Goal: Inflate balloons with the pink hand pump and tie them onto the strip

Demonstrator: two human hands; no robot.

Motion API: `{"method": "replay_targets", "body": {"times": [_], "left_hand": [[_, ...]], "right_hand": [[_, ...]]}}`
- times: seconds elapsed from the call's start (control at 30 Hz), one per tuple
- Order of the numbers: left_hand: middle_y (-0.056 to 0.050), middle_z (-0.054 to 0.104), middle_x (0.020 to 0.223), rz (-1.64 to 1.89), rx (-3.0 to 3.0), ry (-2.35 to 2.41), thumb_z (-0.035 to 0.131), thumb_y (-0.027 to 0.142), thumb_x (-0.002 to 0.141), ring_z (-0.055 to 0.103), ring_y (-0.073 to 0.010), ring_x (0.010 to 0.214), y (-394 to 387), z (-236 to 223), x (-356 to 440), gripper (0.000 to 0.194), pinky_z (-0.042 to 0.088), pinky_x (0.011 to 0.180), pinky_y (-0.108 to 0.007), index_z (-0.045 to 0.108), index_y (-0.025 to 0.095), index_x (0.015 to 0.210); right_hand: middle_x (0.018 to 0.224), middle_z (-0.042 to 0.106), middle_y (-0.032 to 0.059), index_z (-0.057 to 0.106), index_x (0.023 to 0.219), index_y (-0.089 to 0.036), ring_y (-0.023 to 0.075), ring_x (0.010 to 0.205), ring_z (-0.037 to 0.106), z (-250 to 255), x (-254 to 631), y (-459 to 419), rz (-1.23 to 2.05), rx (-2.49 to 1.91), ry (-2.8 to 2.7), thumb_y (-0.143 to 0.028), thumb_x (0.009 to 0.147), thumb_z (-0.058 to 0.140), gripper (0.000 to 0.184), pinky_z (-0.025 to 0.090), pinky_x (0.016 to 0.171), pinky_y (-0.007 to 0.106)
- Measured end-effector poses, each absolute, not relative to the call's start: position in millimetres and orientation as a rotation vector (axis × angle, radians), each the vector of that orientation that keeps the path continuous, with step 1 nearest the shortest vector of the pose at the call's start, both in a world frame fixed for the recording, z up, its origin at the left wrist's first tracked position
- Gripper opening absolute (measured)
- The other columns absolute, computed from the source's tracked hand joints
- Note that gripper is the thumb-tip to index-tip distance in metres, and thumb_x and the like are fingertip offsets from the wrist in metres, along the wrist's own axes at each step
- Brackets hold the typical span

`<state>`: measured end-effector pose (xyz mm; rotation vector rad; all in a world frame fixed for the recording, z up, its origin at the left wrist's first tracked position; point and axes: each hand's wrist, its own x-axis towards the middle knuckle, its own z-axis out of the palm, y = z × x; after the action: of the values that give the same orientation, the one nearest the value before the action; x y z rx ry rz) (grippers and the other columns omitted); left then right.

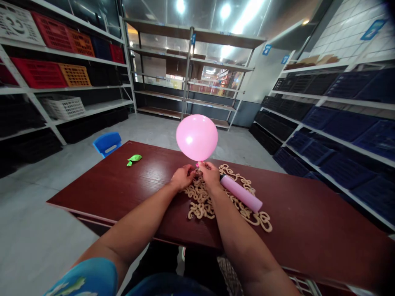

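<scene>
An inflated pink balloon (196, 137) stands above my hands over the dark red table (132, 193). My right hand (210, 174) pinches the balloon's neck at its lower end. My left hand (182, 176) is closed right beside it, fingers at the same neck. Under both hands lies a tangled beige plastic strip with holes (216, 201). A pink hand pump (241, 192) rests on that strip just right of my right hand. A flat green balloon (133, 159) lies on the table's far left part.
A blue plastic chair (107, 143) stands beyond the table's left corner. Metal shelves with red, orange and white crates (49, 74) line the left wall, and dark blue crates (339, 123) fill shelves on the right. Bare shelving stands at the back.
</scene>
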<state>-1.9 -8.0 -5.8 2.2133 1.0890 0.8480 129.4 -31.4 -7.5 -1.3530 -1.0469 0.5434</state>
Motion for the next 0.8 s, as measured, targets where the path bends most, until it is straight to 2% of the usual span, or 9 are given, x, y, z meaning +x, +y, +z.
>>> {"method": "replay_targets", "body": {"times": [0.1,0.17,0.3,0.4,0.53,0.63,0.73,0.8], "left_hand": [[-0.007,0.064,0.093,0.935,2.079,1.222,0.045,0.027,0.081,0.058,-0.017,0.082,2.5,-1.8,-8.2,0.021,0.043,0.076,-0.028,0.058,0.017,0.095],[-0.008,0.064,0.093,0.973,1.998,1.341,0.046,0.025,0.081,0.058,-0.0175,0.084,12.9,5.1,-14.7,0.02,0.042,0.078,-0.028,0.058,0.017,0.094],[-0.011,0.061,0.097,0.98,1.952,1.607,0.046,0.024,0.079,0.056,-0.0209,0.091,37.3,23.1,-41.3,0.022,0.04,0.083,-0.031,0.058,0.015,0.096],[-0.016,0.055,0.107,0.944,2.079,1.873,0.047,0.022,0.076,0.047,-0.0277,0.106,51.5,31.9,-77.9,0.027,0.033,0.092,-0.039,0.057,0.014,0.099],[-0.019,0.041,0.124,0.777,1.954,2.246,0.052,0.023,0.072,0.033,-0.0371,0.116,59.1,28.9,-134.1,0.043,0.031,0.089,-0.048,0.05,0.016,0.114],[-0.02,0.039,0.124,0.63,1.843,2.347,0.055,0.029,0.069,0.033,-0.0383,0.114,60.2,17.6,-165.0,0.053,0.033,0.087,-0.047,0.046,0.015,0.119],[-0.02,0.042,0.122,0.573,1.777,2.365,0.054,0.035,0.07,0.036,-0.0379,0.113,60.9,6.3,-181.8,0.053,0.035,0.086,-0.044,0.048,0.014,0.118],[-0.021,0.044,0.121,0.594,1.762,2.36,0.054,0.036,0.07,0.037,-0.0382,0.113,61.8,2.8,-186.7,0.046,0.036,0.085,-0.044,0.055,0.013,0.111]], "right_hand": [[0.053,0.056,-0.0026,0.061,0.075,-0.015,0.0074,0.04,0.044,-4.4,138.2,-28.0,0.666,-1.282,-0.886,-0.049,0.064,0.059,0.036,0.034,0.037,0.02],[0.055,0.055,-0.003,0.063,0.083,-0.014,0.0071,0.04,0.045,-3.8,144.8,-25.3,0.697,-1.247,-0.808,-0.044,0.06,0.063,0.038,0.032,0.035,0.019],[0.078,0.061,0.0008,0.056,0.11,-0.017,0.008,0.048,0.051,-7.0,155.1,-20.4,0.695,-1.23,-0.762,-0.038,0.06,0.062,0.055,0.035,0.035,0.019],[0.1,0.058,0.0044,0.048,0.119,-0.021,0.0081,0.052,0.055,-9.3,155.8,-20.3,0.659,-1.244,-0.795,-0.035,0.063,0.058,0.059,0.037,0.035,0.019],[0.106,0.056,0.0072,0.048,0.117,-0.019,0.0072,0.05,0.053,-10.0,149.3,-23.6,0.659,-1.282,-0.87,-0.036,0.065,0.058,0.055,0.035,0.034,0.019],[0.102,0.058,0.0069,0.05,0.113,-0.018,0.0073,0.047,0.053,-10.9,145.3,-25.4,0.624,-1.298,-0.933,-0.037,0.067,0.057,0.051,0.037,0.037,0.02],[0.099,0.059,0.0063,0.051,0.113,-0.018,0.0082,0.048,0.054,-12.5,144.6,-25.8,0.563,-1.321,-0.992,-0.037,0.068,0.056,0.049,0.041,0.042,0.023],[0.098,0.06,0.0064,0.051,0.114,-0.017,0.0089,0.048,0.055,-13.1,144.9,-25.8,0.538,-1.328,-1.021,-0.036,0.07,0.054,0.048,0.043,0.045,0.024]]}}
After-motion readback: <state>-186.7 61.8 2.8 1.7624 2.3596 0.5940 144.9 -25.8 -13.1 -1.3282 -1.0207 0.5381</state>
